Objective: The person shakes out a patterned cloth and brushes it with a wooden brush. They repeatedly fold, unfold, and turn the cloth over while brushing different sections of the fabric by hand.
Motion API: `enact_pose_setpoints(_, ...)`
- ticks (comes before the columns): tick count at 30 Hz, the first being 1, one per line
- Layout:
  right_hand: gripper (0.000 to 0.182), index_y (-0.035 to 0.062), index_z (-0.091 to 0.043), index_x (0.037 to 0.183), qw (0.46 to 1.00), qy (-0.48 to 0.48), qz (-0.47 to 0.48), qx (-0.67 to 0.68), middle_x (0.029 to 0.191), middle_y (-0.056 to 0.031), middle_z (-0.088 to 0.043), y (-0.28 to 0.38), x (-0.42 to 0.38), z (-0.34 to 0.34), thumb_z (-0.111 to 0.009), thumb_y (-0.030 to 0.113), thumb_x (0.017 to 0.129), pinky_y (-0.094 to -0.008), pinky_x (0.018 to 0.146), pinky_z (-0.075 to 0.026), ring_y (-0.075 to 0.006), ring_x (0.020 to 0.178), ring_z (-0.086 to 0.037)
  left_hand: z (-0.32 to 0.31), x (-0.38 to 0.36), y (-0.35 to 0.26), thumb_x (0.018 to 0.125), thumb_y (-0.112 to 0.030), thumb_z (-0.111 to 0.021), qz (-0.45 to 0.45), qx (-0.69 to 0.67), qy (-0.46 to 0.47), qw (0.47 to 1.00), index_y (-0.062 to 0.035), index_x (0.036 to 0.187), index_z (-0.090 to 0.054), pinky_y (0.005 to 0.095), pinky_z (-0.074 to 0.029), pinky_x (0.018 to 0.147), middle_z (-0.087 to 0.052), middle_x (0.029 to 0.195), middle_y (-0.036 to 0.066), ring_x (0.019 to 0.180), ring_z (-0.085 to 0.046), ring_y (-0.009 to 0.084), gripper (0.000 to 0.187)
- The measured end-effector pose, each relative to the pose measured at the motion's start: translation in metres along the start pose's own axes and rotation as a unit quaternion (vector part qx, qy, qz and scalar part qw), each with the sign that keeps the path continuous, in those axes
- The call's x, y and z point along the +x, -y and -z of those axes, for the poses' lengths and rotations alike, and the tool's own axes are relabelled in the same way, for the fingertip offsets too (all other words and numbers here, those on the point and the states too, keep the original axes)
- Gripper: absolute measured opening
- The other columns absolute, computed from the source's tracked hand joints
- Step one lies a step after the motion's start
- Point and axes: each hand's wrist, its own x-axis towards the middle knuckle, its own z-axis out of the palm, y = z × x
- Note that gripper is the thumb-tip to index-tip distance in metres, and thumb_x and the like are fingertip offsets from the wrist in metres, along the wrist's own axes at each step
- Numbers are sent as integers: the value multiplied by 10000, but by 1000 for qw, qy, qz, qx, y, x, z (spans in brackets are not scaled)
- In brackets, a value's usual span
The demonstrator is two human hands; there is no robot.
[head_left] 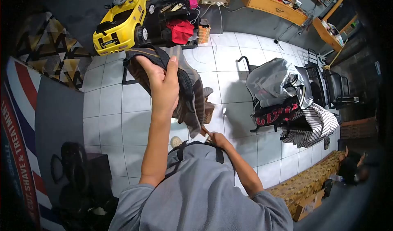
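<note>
My left hand is raised with its thumb up and the fingers closed on a dark edge of a striped garment. The cloth is brown-grey with lighter stripes, and it hangs down in front of my body. Lower down, my right hand is closed at the garment's bottom end, where a thin brown strip shows beside the fingers. Folds hide part of the garment, so its exact kind cannot be made out. A pale clog shows on the floor near my waist.
On the right stands a chair or rack draped with a silver cover and a striped cloth. A yellow toy car stands at the back left, beside a red cloth. Another person is by a patterned bench.
</note>
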Motion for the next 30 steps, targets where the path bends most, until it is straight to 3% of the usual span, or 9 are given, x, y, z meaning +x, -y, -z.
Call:
enact_pose_setpoints(1,415,21,-608,1060,996,80,-38,-27,701,-208,-610,-8,-10,0,-397,357,937,-475,603,-444,-377,688,-604,2,-2,-2,894,-63,-555,45,1,-9,999,27,1401,137,202,-291,960,-211,1404,138,1161,-321,107,863)
enact_pose_setpoints(6,602,-52,-623,854,924,-89,-313,203,670,-257,-585,-34,-15,5,-334,468,944,-450,596,-446,-373,628,-587,6,-5,-2,907,-73,-533,117,-12,-21,993,26,1397,156,226,-258,1009,-133,1451,153,1231,-275,129,851)
enact_pose_setpoints(11,480,67,-443,733,769,-216,-133,586,535,19,-355,115,1,174,-294,452,978,-261,403,-298,-99,428,-352,3,-17,28,929,-113,-499,90,30,-19,995,79,1383,127,268,-106,1087,17,1490,218,1355,-72,183,797)
enact_pose_setpoints(14,406,118,-399,777,713,-210,-40,668,541,56,-291,174,2,209,-290,454,979,-219,359,-211,-47,402,-261,-11,-21,28,905,-48,-522,69,80,-53,993,-7,1413,135,280,-187,1064,-85,1481,123,1281,-233,151,832)
enact_pose_setpoints(16,390,113,-395,780,766,-239,-13,597,545,55,-318,185,12,194,-296,429,983,-216,359,-229,-46,408,-287,-13,-20,30,904,-33,-511,44,98,-45,993,-14,1425,89,282,-165,1071,-93,1482,127,1298,-210,155,795)
enact_pose_setpoints(20,370,-21,-513,867,968,-172,-95,157,658,-252,-569,119,33,103,-351,293,977,-508,593,-449,-436,621,-566,-12,-15,16,932,-137,-484,-10,105,-42,993,118,1381,45,307,-52,1103,-30,1477,263,1384,-53,252,739)
enact_pose_setpoints(24,402,-24,-606,870,976,20,-215,37,786,-270,-617,33,5,32,-377,297,949,-508,722,-473,-422,797,-605,0,-9,7,918,-64,-487,11,23,-65,998,66,1405,54,280,-115,1088,-70,1484,198,1338,-165,194,739)
enact_pose_setpoints(28,370,-13,-621,883,937,-14,-348,21,828,-269,-618,6,-14,44,-385,270,924,-504,731,-472,-426,831,-601,8,-12,11,917,-35,-474,47,5,-112,993,37,1413,78,260,-165,1069,-80,1485,174,1301,-215,154,746)
enact_pose_setpoints(30,359,-21,-604,869,948,-116,-294,43,855,-274,-606,0,-9,59,-390,260,929,-492,689,-476,-420,823,-605,7,-14,14,918,-39,-475,50,-6,-108,993,45,1412,70,262,-161,1071,-73,1487,177,1300,-215,152,740)
